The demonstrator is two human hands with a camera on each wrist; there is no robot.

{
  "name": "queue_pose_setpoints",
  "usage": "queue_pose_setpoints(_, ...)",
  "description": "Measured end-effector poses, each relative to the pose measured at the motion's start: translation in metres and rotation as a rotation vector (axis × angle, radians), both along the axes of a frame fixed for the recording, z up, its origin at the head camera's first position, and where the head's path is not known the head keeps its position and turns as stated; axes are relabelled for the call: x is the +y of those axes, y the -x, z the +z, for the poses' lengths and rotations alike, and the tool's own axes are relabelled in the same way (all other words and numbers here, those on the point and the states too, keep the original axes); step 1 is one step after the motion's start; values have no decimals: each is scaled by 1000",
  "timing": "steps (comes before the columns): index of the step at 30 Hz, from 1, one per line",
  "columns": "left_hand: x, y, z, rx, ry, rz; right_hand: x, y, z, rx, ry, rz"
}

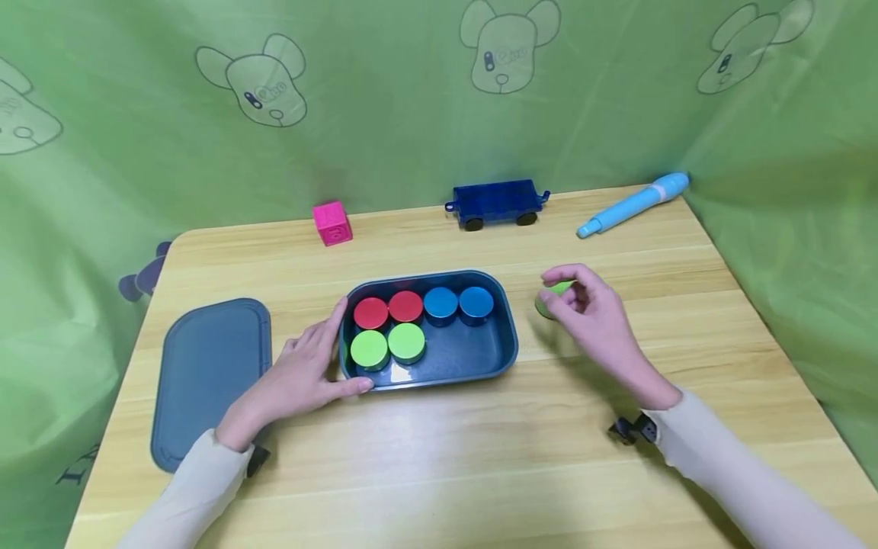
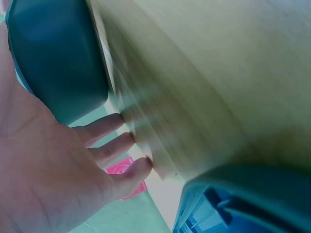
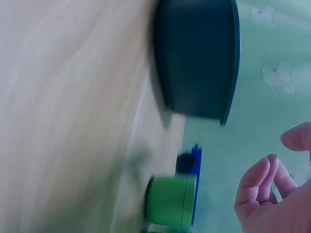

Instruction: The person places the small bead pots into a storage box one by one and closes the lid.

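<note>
A dark blue-grey box (image 1: pixel 453 358) holds two red, two blue and two green round-lidded pots (image 1: pixel 407 341). My left hand (image 1: pixel 305 374) holds the box by its left end, thumb on the near rim and index finger along the far left corner. Its other fingers stretch out past the box wall (image 2: pixel 58 53) in the left wrist view. Right of the box, my right hand (image 1: pixel 593 309) hovers around another green pot (image 1: pixel 547 303), partly covering it in the head view. The right wrist view shows this green pot (image 3: pixel 170 201) standing on the table, with a gap to the loosely bent fingers.
The matching lid (image 1: pixel 213 381) lies on the table at left. Along the back edge are a pink cube (image 1: pixel 332 223), a dark blue toy wagon (image 1: pixel 497 203) and a light blue pen-shaped object (image 1: pixel 634 204). A green curtain (image 1: pixel 398 114) hangs behind the table.
</note>
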State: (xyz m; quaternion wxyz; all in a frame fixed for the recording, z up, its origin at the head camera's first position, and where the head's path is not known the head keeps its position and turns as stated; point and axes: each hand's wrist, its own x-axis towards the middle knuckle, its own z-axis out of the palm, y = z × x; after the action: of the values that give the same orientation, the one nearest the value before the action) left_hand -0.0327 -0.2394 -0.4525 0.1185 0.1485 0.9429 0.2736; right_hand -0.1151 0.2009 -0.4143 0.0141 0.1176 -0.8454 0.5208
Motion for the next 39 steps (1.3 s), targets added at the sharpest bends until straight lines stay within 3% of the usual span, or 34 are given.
queue_pose_setpoints(6, 0, 1, 0, 3, -1, -2, 37, 4, -4, -32, -97, -85)
queue_pose_setpoints(13, 0, 0, 0, -4, 2, 10, 66, 11, -7, -112, -232, -103)
queue_pose_setpoints(25, 1, 0, 1, -10, 2, 10, 88, 27, -27, -266, -230, -32)
queue_pose_setpoints(33, 1, -1, 1, -18, -1, 11, 91, 35, -38, -259, -253, -29)
queue_pose_setpoints(39, 1, 0, 1, -16, -4, 11, 93, 35, -35, -253, -274, -80)
